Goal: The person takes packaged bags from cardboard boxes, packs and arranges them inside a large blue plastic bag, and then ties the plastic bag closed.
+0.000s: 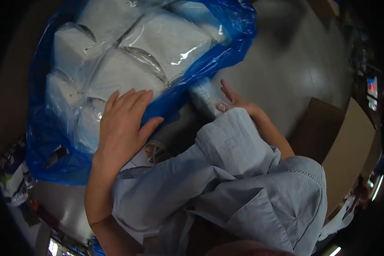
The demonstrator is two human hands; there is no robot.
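Note:
A large blue plastic bag (213, 64) lies open at the upper left, filled with several white items in clear plastic (166, 40). My left hand (126, 123) rests against the wrapped items at the bag's near side, its fingers extended and the thumb apart. To the right, my right hand (237, 100) is beside a clear-wrapped pale package (205, 96) just outside the bag's edge. Its visible fingers are stretched out, while the grey clothing partly hides the palm. Whether the right hand touches that package cannot be made out.
An open cardboard box (350, 145) stands on the right. Grey floor (286, 68) shows beyond my right hand. Printed packaging (15, 175) lies at the far left, and a foot in a sandal (154, 151) is below the bag.

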